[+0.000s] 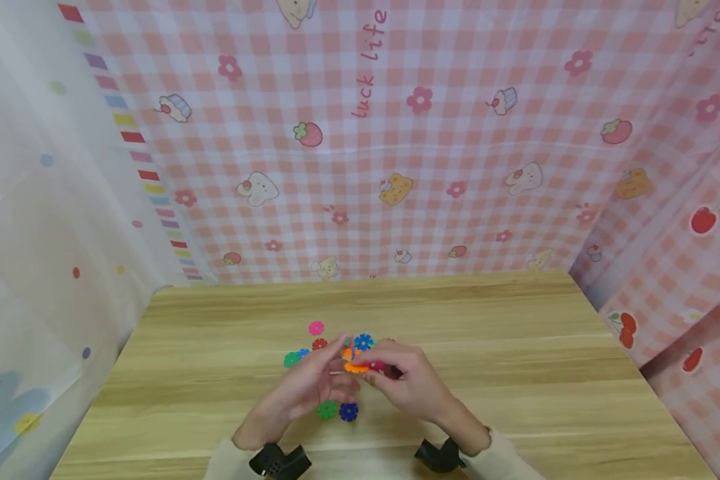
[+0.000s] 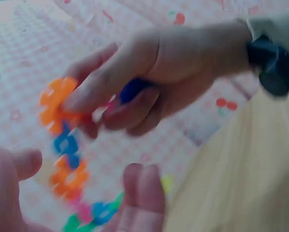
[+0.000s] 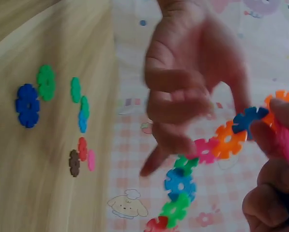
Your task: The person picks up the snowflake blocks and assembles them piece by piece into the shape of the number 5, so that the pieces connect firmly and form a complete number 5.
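Observation:
My right hand (image 1: 411, 380) pinches the orange end disc (image 2: 57, 104) of a linked chain of notched plastic flower discs. From it the chain runs through a blue disc (image 3: 249, 121), another orange disc (image 3: 229, 139), a pink disc (image 3: 205, 150), then green, blue, green and red ones. The curled fingers of that hand also keep a dark blue disc (image 2: 134, 90) against the palm, and a loose pink disc (image 3: 284, 140) shows at its fingertips. Beside the chain, my left hand (image 1: 312, 387) has its fingers loosely bent and apart, holding nothing.
Loose discs lie on the wooden table (image 1: 504, 333): a green one (image 1: 327, 410) and a dark blue one (image 1: 349, 412) nearest me, a pink one (image 1: 316, 327) farther back, and red, brown, green and blue ones to the left. A checked cloth (image 1: 456, 153) hangs behind the table.

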`<state>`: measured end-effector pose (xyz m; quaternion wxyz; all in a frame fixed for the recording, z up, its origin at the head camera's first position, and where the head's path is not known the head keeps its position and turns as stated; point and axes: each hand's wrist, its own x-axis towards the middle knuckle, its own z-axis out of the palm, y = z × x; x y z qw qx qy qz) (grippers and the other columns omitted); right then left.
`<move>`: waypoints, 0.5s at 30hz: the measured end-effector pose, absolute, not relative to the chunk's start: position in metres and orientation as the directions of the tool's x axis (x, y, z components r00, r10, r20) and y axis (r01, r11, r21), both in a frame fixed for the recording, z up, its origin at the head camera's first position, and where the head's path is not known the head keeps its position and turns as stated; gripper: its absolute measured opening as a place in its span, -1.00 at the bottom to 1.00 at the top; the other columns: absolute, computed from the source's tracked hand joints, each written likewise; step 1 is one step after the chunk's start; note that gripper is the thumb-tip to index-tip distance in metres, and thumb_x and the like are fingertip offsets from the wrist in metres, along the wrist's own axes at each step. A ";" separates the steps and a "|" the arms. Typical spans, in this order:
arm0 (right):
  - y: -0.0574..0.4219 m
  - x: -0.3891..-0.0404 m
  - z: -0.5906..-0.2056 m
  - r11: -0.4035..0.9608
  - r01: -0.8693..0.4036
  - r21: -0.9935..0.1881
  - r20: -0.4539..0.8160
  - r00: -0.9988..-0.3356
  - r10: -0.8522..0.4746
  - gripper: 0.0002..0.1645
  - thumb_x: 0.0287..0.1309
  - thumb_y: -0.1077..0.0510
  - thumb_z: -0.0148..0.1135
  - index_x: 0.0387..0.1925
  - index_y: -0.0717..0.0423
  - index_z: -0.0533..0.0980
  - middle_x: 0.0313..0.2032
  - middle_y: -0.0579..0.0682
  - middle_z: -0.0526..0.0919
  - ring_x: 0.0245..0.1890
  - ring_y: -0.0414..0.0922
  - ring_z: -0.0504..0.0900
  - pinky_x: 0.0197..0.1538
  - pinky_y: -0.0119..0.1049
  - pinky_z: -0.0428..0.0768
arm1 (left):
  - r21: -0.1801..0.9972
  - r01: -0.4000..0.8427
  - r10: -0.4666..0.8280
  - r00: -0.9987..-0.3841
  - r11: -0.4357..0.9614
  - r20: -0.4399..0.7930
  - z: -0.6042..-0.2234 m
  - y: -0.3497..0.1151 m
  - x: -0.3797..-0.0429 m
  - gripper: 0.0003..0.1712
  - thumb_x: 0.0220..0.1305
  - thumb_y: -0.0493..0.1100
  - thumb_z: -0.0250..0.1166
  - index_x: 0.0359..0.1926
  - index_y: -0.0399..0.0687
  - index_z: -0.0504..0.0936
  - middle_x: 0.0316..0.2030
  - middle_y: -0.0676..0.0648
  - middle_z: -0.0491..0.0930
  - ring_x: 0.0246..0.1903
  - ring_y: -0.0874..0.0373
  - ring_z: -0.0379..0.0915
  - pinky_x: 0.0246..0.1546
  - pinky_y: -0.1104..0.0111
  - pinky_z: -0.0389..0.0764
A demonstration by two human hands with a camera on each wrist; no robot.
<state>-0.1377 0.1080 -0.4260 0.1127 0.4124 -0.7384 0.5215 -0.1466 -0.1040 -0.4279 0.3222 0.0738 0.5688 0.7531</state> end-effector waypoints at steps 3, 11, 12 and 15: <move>0.105 -0.138 -0.432 0.076 -0.826 -0.558 0.661 -0.498 -0.561 -0.75 0.17 0.38 0.33 -0.12 0.11 0.66 -0.25 -0.02 0.71 -0.50 -0.37 0.41 -0.49 -0.64 0.44 | 0.846 -0.474 0.609 -0.754 -0.244 -0.247 -0.433 -0.098 -0.145 -0.54 0.49 0.19 0.05 -0.05 -0.12 0.52 -0.17 -0.03 0.63 -0.28 0.18 0.63 -0.18 0.38 0.69; 0.106 -0.137 -0.432 0.065 -0.886 -0.460 0.701 -0.407 -0.586 -0.57 0.07 0.41 0.39 0.02 0.17 0.61 -0.15 0.00 0.71 -0.50 -0.35 0.46 -0.42 -0.69 0.48 | 0.855 -0.387 0.497 -0.848 -0.345 -0.183 -0.434 -0.094 -0.146 -0.83 0.53 -0.13 0.06 -0.10 -0.17 0.43 -0.22 -0.02 0.60 -0.32 0.22 0.58 -0.25 0.52 0.66; 0.109 -0.136 -0.433 0.071 -0.875 -0.478 0.695 -0.427 -0.579 -0.52 0.06 0.43 0.39 0.07 0.20 0.57 -0.18 0.00 0.70 -0.55 -0.38 0.39 -0.49 -0.69 0.42 | 0.865 -0.372 0.489 -0.854 -0.337 -0.177 -0.434 -0.095 -0.147 -0.84 0.53 -0.14 0.05 -0.07 -0.15 0.43 -0.21 -0.02 0.60 -0.32 0.22 0.57 -0.25 0.50 0.67; 0.116 -0.133 -0.434 0.111 -0.770 -0.628 0.626 -0.585 -0.515 -0.46 0.06 0.50 0.30 0.11 0.21 0.47 -0.18 0.06 0.66 -0.67 -0.43 0.24 -0.65 -0.64 0.28 | 0.891 -0.330 0.472 -0.868 -0.311 -0.157 -0.432 -0.098 -0.150 -0.81 0.54 -0.09 0.05 0.00 -0.08 0.42 -0.24 0.00 0.59 -0.36 0.22 0.57 -0.27 0.43 0.70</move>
